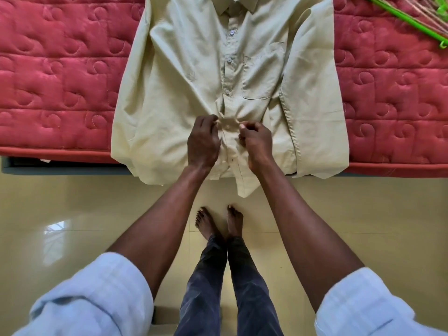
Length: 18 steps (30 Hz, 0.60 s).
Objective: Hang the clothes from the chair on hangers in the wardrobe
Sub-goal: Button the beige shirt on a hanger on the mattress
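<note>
We are looking down at a pale green shirt (194,76) lying face up on a red quilted mattress (60,76), its collar away from us and its hem hanging over the bed's near edge toward the glossy floor (72,202). Our left hand (203,141) is curling its fingers into the fabric just left of the button placket, and our right hand (255,139) is pinching the placket edge from the other side (the cloth is bunching into creases between them). Both hands are sitting close together near the lower buttons. A green hanger (409,20) is lying on the mattress at the far right corner, well apart from the shirt.
</note>
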Tool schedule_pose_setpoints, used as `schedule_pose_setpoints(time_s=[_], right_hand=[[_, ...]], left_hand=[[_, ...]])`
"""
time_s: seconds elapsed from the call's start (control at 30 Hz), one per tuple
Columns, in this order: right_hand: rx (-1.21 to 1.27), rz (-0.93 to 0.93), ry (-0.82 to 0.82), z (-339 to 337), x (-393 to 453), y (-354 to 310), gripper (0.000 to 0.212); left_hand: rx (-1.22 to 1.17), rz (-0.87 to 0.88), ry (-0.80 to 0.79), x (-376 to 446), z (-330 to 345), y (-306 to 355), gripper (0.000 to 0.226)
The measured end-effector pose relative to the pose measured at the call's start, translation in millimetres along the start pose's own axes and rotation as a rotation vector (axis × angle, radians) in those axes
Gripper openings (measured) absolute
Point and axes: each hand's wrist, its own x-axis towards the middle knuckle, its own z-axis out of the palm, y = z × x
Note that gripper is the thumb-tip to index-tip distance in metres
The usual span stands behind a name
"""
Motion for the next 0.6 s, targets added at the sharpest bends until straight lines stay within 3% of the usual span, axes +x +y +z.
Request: schedule_pose_setpoints(time_s=[0.1, 0.17, 0.27, 0.4, 0.6], right_hand=[[-0.075, -0.170, 0.171, -17, -21, 17, 0.007], [-0.287, -0.332, 0.217, -24, -46, 35, 0.005], [-0.530, -0.529, 0.146, -25, -68, 71, 0.006], [-0.728, -0.615, 0.149, -16, -68, 99, 0.014], [-0.903, -0.702, 0.233, -10, -49, 89, 0.032]], left_hand=[[-0.130, -0.126, 0.174, -30, -9, 3, 0.009], [-0.183, -0.126, 0.125, -58, -13, -2, 0.009], [-0.167, -0.074, -0.023, -89, -8, -16, 0.014], [-0.111, -0.050, -0.117, -100, 2, -25, 0.022], [-0.102, -0.091, -0.101, -97, 5, -21, 0.025]])
